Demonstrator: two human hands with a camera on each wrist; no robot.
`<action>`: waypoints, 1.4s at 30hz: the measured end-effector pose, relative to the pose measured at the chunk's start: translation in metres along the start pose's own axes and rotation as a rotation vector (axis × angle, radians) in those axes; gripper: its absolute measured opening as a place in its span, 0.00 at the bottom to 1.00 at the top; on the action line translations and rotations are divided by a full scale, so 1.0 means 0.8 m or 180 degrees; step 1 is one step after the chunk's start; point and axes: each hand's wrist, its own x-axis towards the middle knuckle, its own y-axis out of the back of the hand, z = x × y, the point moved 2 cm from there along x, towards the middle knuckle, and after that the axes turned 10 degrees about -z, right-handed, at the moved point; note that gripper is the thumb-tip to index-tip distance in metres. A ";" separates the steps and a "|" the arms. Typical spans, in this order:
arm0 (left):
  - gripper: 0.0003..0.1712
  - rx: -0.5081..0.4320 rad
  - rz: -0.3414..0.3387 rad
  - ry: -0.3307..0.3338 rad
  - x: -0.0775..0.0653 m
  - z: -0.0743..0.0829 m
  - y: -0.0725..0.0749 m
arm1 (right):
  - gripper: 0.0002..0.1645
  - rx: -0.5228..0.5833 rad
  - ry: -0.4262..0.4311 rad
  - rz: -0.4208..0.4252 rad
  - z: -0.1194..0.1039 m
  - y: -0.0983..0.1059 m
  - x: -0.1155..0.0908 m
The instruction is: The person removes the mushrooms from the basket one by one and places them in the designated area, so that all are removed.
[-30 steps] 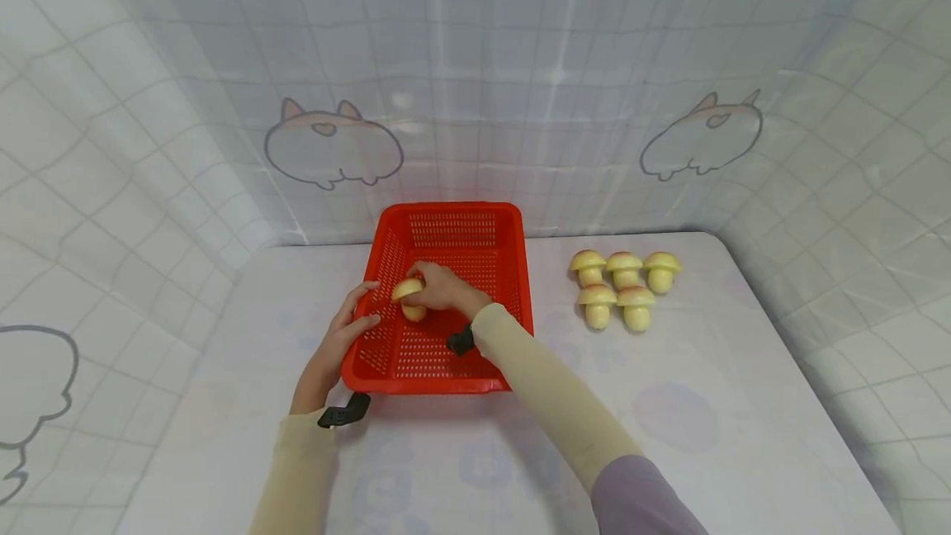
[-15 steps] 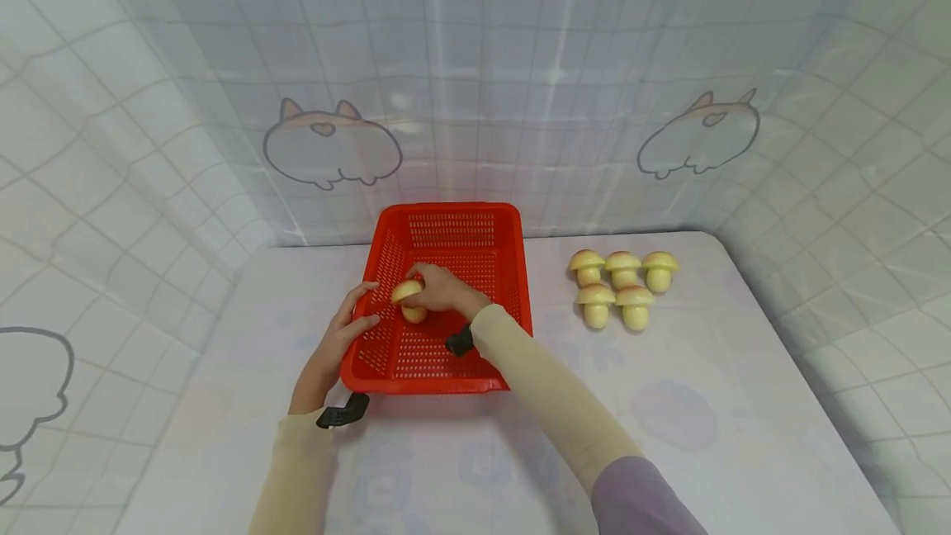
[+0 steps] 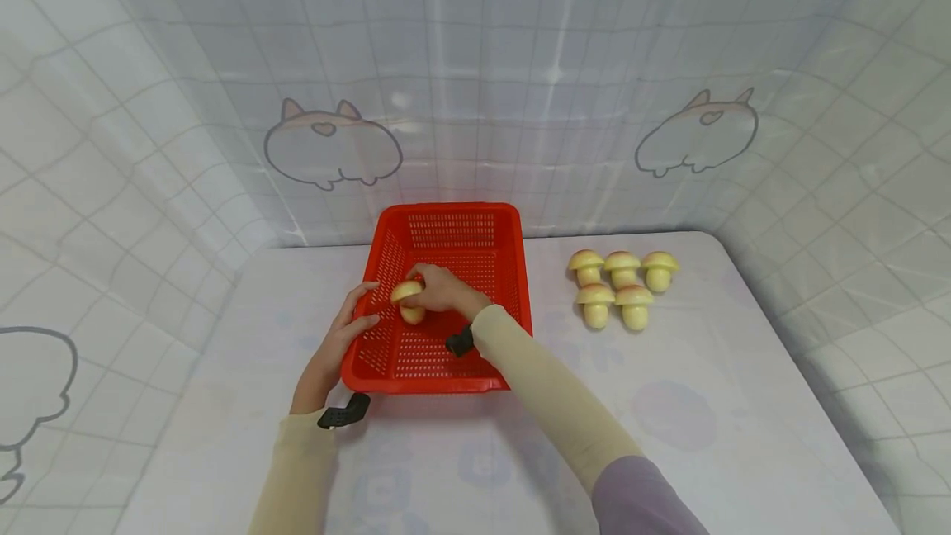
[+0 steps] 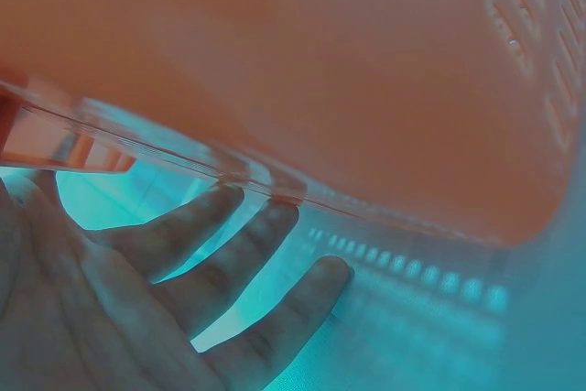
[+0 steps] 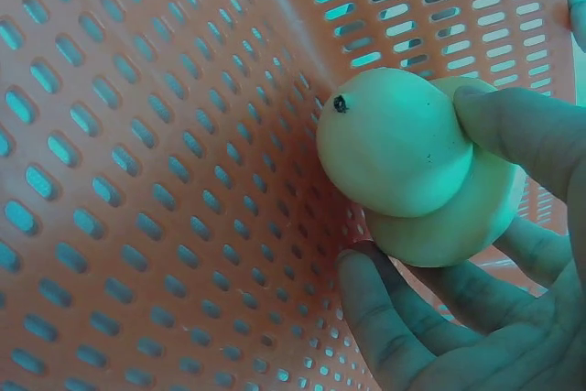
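Observation:
In the head view my right hand [image 3: 440,288] is inside a red plastic basket [image 3: 517,304], holding a yellow toy mushroom [image 3: 407,291] by its cap near the left wall. The right wrist view shows thumb and fingers pinching the cap, with the rounded stem end [image 5: 389,139] facing the camera. My left hand [image 3: 343,333] grips the basket's left rim, thumb and a finger over the edge. Its other fingers [image 4: 247,249] lie against the outside of the wall in the left wrist view.
Several matching toy mushrooms [image 3: 622,269] lie in two rows on the white table [image 3: 631,403], right of the basket. A tiled-pattern sheet [image 3: 475,106] rises behind the table and at both sides.
The mushroom's stem has shifted very slightly left and down in the basket. Both hands stay nearly where they were.

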 end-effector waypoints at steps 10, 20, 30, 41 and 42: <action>0.33 -0.0038 -0.0050 -0.0013 0.001 0.003 0.001 | 0.30 0.0417 0.0129 0.0218 -0.002 0.018 -0.008; 0.33 -0.0018 -0.0023 0.0036 0.002 0.004 0.001 | 0.29 0.0676 0.0282 0.0413 0.001 0.038 -0.018; 0.33 -0.0011 -0.0010 0.0079 0.001 0.004 0.003 | 0.29 0.0918 0.0470 0.0342 -0.006 0.048 -0.032; 0.34 -0.0056 -0.0008 0.0032 0.000 0.003 0.001 | 0.26 0.1032 0.0434 0.0346 -0.001 0.068 -0.052; 0.34 -0.0061 0.0004 0.0033 -0.001 0.003 0.001 | 0.27 0.1024 0.0443 0.0354 -0.001 0.071 -0.055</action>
